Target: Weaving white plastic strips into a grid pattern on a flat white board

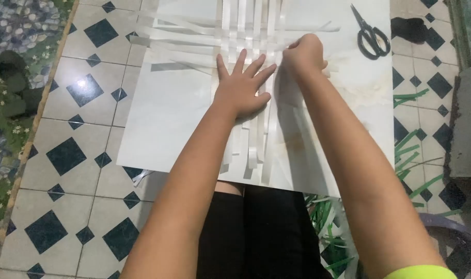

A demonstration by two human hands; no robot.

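Several white strips (246, 36) lie woven in a loose grid on a large white board (173, 119) resting on the floor in front of my knees. My left hand (242, 85) lies flat with fingers spread, pressing down on the long strips near the weave's lower edge. My right hand (305, 53) is closed, pinching a strip at the weave's right side. The long strip ends (256, 150) run toward me past the left hand.
Black scissors (371, 35) lie on the board's far right corner. Green strips (408, 150) are scattered on the tiled floor at right and near my legs. A dark block (468, 129) stands at the right edge. A pebble-patterned mat (13, 62) borders the left.
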